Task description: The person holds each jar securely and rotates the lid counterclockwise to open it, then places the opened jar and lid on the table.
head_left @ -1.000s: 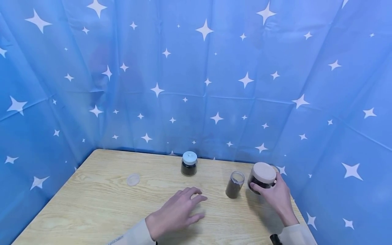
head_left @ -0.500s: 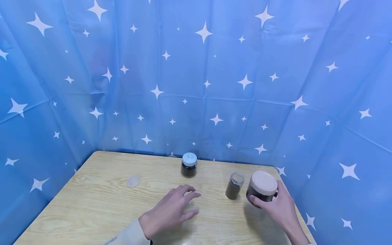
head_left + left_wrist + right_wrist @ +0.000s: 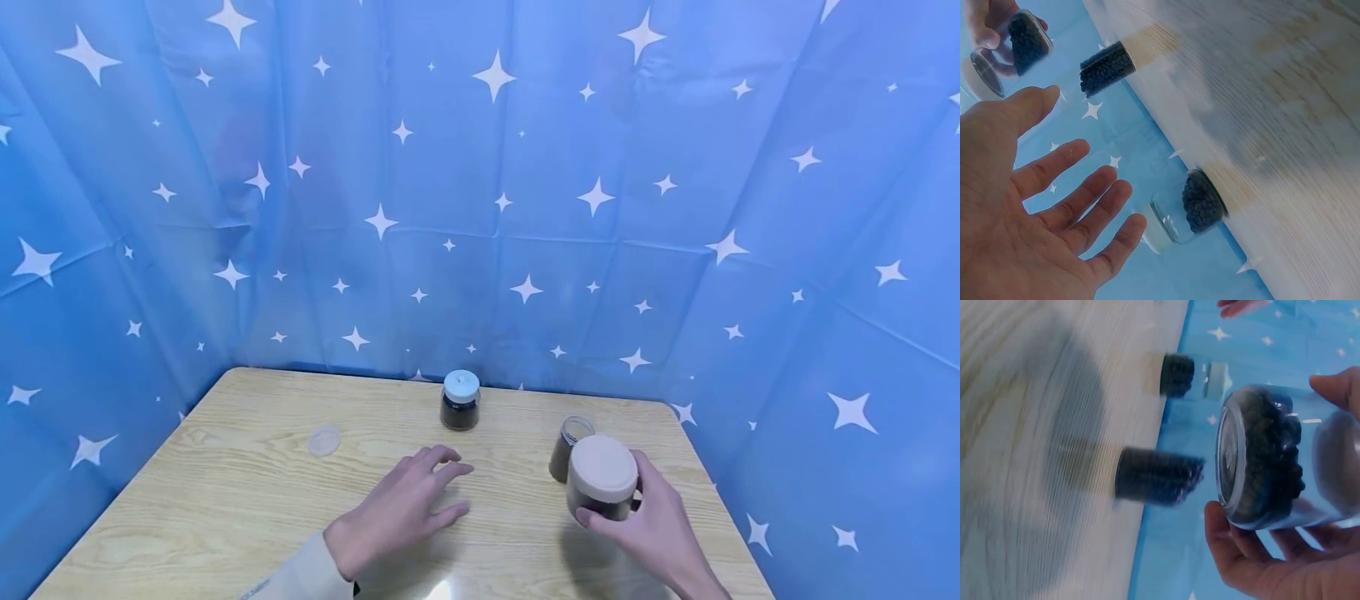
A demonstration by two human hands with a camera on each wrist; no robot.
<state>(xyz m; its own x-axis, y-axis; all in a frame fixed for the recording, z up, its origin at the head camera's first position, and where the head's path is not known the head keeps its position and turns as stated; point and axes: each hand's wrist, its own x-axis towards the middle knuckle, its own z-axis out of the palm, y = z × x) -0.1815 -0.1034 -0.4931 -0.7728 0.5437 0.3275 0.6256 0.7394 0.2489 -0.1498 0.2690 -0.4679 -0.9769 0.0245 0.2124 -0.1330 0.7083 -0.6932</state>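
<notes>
My right hand point(image 3: 660, 529) grips a wide clear jar point(image 3: 1266, 456) partly filled with dark, bean-like pieces and topped by a pale pinkish lid point(image 3: 603, 467). This jar is raised off the table, its shadow falling below it. Just behind it, partly covered in the head view, stands a narrower lidless jar point(image 3: 561, 457) of the same dark pieces. My left hand point(image 3: 405, 508) hovers over the table with fingers spread and nothing in them. Beyond its fingertips a small jar point(image 3: 1200, 203) with a light blue lid point(image 3: 461, 386) stands upright.
A clear round disc, like a lid point(image 3: 325, 441), lies flat on the left part of the wooden table point(image 3: 187, 500). A blue curtain point(image 3: 450, 208) with white stars hangs along the back and both sides.
My right hand has carried the wide jar left and nearer to me, from beside the lidless jar to in front of it. My left hand has drifted slightly left.
</notes>
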